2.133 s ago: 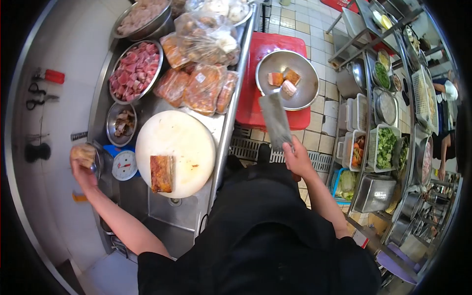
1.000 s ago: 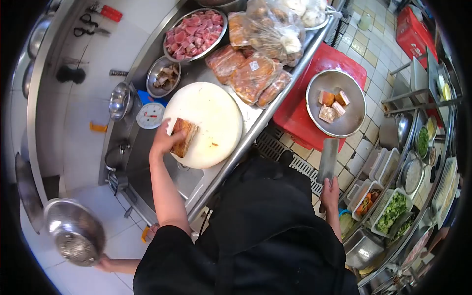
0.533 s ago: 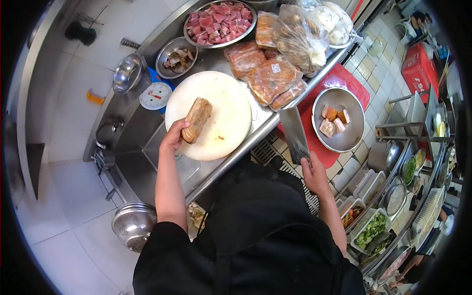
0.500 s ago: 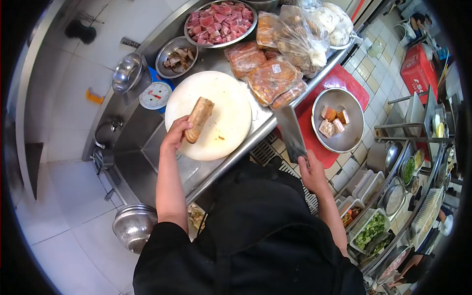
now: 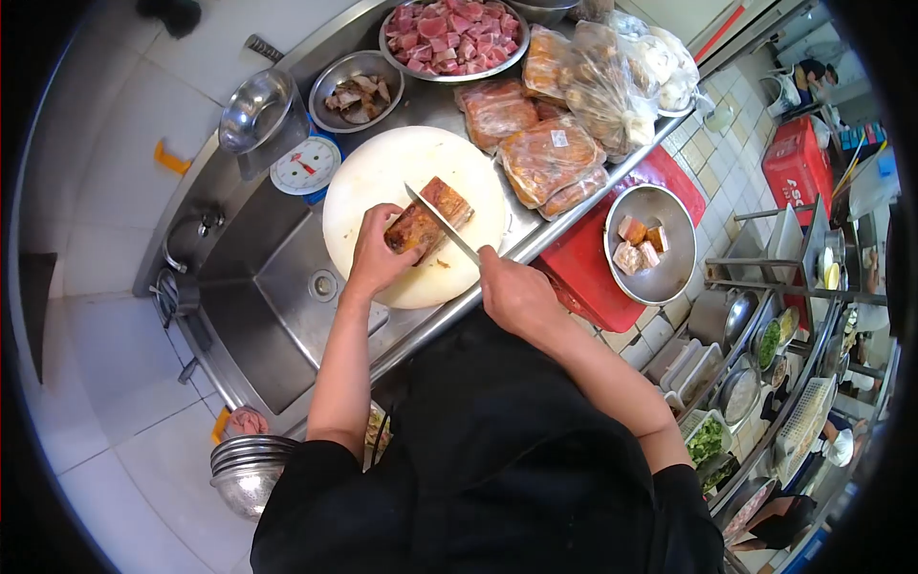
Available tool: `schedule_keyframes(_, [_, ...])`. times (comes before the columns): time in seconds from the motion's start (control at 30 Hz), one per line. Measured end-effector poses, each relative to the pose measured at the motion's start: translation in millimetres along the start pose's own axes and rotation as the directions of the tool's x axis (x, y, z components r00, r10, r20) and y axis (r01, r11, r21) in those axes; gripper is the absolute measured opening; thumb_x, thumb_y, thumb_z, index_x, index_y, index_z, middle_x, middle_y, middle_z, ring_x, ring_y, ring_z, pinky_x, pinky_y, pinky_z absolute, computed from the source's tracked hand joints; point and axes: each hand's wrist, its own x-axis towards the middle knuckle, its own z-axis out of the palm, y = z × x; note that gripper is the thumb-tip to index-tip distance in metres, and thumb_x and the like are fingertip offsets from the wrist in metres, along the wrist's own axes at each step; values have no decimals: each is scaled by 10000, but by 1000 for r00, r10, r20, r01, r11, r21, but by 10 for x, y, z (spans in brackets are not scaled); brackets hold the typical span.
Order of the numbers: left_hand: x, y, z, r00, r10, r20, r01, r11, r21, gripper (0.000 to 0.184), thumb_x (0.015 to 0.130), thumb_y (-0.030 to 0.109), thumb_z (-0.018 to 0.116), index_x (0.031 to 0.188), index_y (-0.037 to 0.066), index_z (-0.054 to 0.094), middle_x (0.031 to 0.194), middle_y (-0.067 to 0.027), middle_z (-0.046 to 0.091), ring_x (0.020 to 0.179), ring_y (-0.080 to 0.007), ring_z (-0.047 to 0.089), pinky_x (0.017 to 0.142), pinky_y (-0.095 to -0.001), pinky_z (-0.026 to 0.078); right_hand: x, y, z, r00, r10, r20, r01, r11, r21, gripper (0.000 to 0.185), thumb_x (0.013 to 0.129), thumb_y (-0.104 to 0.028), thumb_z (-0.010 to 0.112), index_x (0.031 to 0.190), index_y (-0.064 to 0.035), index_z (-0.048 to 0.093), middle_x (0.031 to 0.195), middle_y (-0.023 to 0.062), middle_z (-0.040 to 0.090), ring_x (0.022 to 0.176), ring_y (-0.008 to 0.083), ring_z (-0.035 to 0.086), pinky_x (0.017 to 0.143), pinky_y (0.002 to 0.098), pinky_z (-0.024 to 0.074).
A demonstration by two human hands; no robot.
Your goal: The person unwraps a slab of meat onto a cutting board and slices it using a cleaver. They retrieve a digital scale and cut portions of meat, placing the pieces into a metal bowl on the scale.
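A browned slab of pork belly (image 5: pixel 413 232) lies on the round white cutting board (image 5: pixel 363 172). My left hand (image 5: pixel 376 251) grips its near left end, fingers closed around it. In my right hand (image 5: pixel 512 292) is the handle of a cleaver (image 5: pixel 442 222). The blade stands on edge across the slab, a little beyond my left fingers; how deep it sits in the meat I cannot tell. To the right, a steel bowl (image 5: pixel 681 210) holds several cut chunks of pork belly (image 5: pixel 641 241).
Bagged browned meat (image 5: pixel 550 158) lies right of the board. Behind stand a bowl of diced raw meat (image 5: pixel 454 38), a bowl of meat scraps (image 5: pixel 357 96) and a blue scale (image 5: pixel 306 167). A sink (image 5: pixel 258 316) is at left. Food shelves (image 5: pixel 765 383) stand at right.
My right hand has brought the cleaver left from beside the steel bowl onto the slab. The slab has been turned browned side up and laid on the board.
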Motion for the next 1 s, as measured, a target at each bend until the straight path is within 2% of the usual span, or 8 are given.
schedule_keyframes(0.03, [17,20,-26,1000,-4,-2,4,1000,-5,771,692,181,899,1372,24,569,1346,-194,582,1275,-362,578,1110,-443,486,75,-59,10,1000,-4,26,5,999,-43,155,1032,-124,465,1122,-7,512,829,237,695,784,451,714,698,571,560])
schedule_keyframes(0.1, [39,68,-4,993,-10,119,12,1000,-13,703,722,184,879,1343,15,595,1313,-189,593,1237,-358,602,1091,-430,497,169,-148,50,998,-4,58,10,996,-93,152,1018,-115,484,1123,-9,515,818,230,694,770,436,722,680,551,573])
schedule_keyframes(0.17, [41,29,54,994,-12,112,15,1000,-19,681,728,190,876,1328,12,607,1303,-190,597,1226,-359,611,1079,-425,505,237,-204,82,997,-6,74,21,978,-207,152,990,-100,515,1118,-20,522,792,204,688,753,398,738,660,504,595])
schedule_keyframes(0.37, [22,-15,98,997,-5,78,6,1000,-11,675,717,221,886,1303,6,628,1302,-200,603,1215,-376,620,1048,-423,526,281,-333,76,995,-11,98,41,951,-307,150,985,-85,523,1125,-31,522,830,175,694,746,361,751,650,462,607])
schedule_keyframes(0.77, [-6,-91,147,999,-3,50,4,1000,-11,687,714,236,881,1319,20,637,1319,-193,593,1229,-377,607,1060,-433,513,350,-301,140,990,-60,126,95,951,-295,112,1007,-70,496,1111,-29,503,847,190,721,775,354,757,676,445,617])
schedule_keyframes(1.0, [-3,-101,159,999,5,35,-5,1000,11,658,720,245,870,1299,20,653,1319,-181,595,1229,-376,603,1063,-432,509,403,-316,128,987,-24,158,70,953,-295,118,1001,-63,498,1111,-22,499,852,197,720,788,372,757,683,460,617])
